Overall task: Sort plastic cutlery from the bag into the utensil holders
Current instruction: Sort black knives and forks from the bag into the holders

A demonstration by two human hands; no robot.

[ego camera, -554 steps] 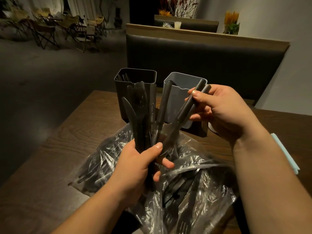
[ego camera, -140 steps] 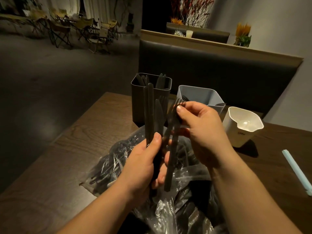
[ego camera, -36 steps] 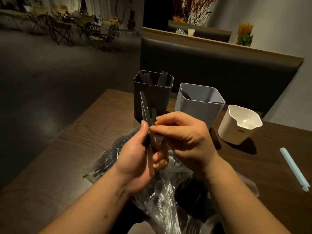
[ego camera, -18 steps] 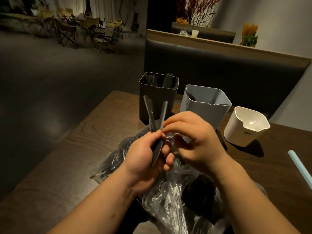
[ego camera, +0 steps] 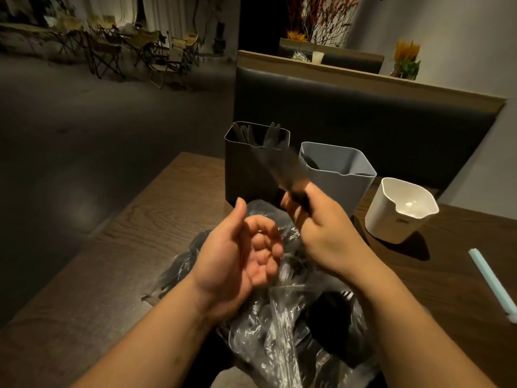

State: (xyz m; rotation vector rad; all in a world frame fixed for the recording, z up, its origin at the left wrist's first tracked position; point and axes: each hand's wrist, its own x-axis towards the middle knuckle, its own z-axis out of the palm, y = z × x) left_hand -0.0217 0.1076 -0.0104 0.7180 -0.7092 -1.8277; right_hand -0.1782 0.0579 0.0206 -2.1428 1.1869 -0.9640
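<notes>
My right hand (ego camera: 321, 228) grips a small bunch of black plastic knives (ego camera: 282, 169), blurred by motion, their tips tilted up and left in front of the black holder (ego camera: 240, 175). Several black utensils stand in that holder. My left hand (ego camera: 240, 259) is open, palm up, with nothing in it, above the clear plastic bag (ego camera: 274, 326) of black cutlery. The grey holder (ego camera: 344, 180) stands to the right of the black one. Right of that is the white holder (ego camera: 397, 214).
The wooden table (ego camera: 134, 247) ends at its left edge near the bag. A pale blue pen-like stick (ego camera: 492, 284) lies at the far right. A dark padded bench back (ego camera: 363, 119) rises just behind the holders.
The knives passed from my left hand to my right, which lifted them up and right toward the holders. My left hand opened and now holds nothing.
</notes>
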